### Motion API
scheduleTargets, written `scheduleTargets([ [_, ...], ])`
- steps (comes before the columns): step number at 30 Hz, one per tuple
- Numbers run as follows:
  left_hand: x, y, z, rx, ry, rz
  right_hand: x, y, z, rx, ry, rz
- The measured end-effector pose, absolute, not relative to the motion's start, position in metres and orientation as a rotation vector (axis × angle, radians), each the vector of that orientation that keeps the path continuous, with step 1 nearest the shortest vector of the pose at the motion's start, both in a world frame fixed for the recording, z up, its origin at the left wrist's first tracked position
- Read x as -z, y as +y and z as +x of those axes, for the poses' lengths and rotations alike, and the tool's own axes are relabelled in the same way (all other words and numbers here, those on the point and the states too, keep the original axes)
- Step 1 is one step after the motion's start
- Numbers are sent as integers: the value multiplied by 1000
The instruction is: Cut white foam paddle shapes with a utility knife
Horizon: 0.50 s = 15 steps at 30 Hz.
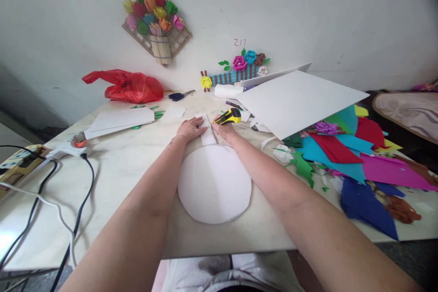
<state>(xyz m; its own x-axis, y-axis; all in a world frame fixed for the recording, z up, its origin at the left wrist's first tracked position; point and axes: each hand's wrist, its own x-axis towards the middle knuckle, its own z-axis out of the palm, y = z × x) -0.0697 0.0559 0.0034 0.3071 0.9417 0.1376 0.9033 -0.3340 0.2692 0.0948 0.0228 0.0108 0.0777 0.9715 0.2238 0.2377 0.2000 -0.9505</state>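
My right hand (223,130) is closed around a yellow and black utility knife (227,117), its handle slanting up to the right. Its blade cannot be made out. My left hand (190,129) lies with outstretched fingers on a narrow white board strip (207,138), just left of the knife. A thin upright edge runs along that strip between the two hands. Closer to me, a roughly round white disc (215,185) rests flat on the table between my forearms, its far edge meeting the strip.
A large white board (301,100) leans over coloured felt sheets (386,169) and scraps at right. Behind are dark-handled scissors (178,96) and a red plastic bag (133,87). White pieces (118,121) and a power strip (68,148) with cables occupy the left.
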Motion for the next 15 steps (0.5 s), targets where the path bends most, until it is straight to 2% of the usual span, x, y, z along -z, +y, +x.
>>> scheduleTargets([
  [15,-5,54,-69,-413,1722,2430,-16,19,94,-802,-1520,-1261],
])
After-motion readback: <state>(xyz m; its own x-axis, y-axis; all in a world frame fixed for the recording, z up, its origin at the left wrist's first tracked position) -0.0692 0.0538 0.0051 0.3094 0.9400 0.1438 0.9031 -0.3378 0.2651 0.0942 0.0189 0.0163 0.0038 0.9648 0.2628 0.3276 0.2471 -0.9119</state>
